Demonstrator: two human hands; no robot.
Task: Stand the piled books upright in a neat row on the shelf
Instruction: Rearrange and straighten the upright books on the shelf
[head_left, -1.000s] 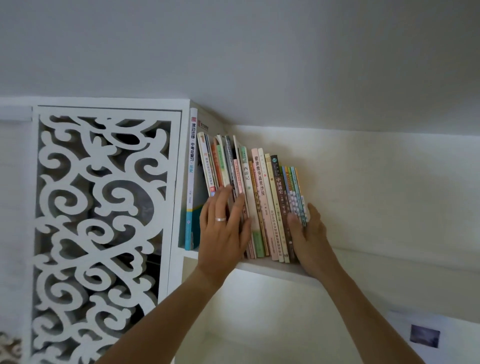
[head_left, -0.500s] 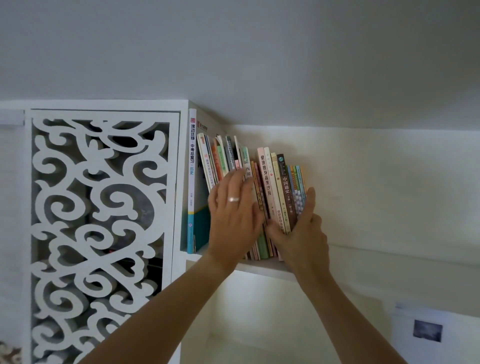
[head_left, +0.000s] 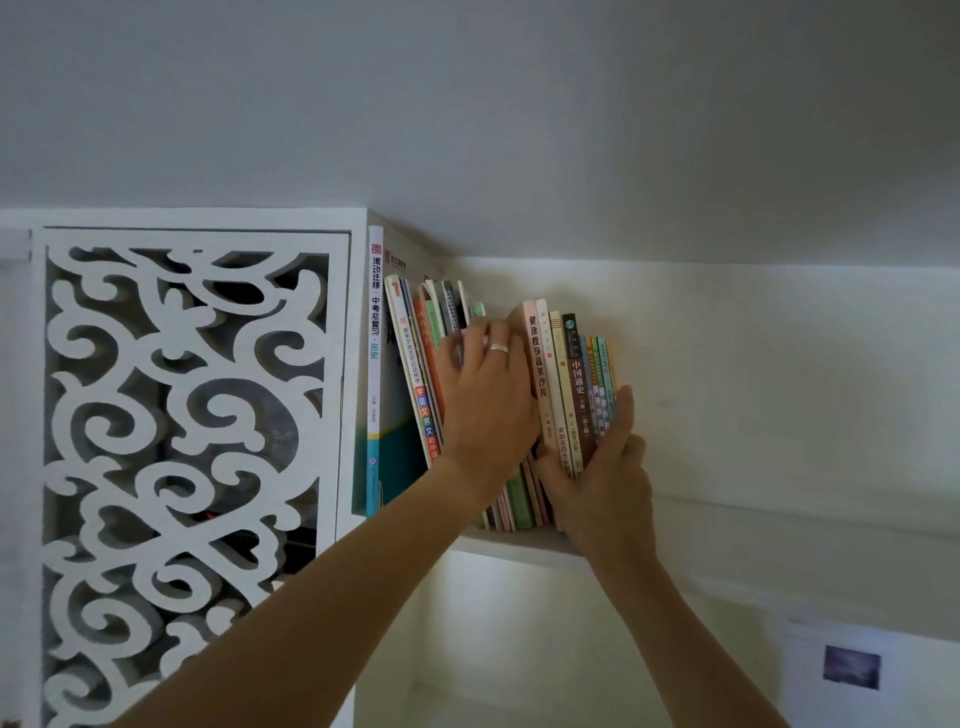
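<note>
books (head_left: 563, 395) on shelf (head_left: 519, 543) | left hand (head_left: 485, 400) flat on spines | right hand (head_left: 602, 467) grips right-end bunch

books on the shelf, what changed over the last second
The left hand slid up the spines and now presses the left group of books back toward the tall white book. The right hand moved from the row's end to grip the right group of books, thumb in front, fingers behind. A gap opened at the top between the groups. The shelf and carved panel stayed as they were.
</note>
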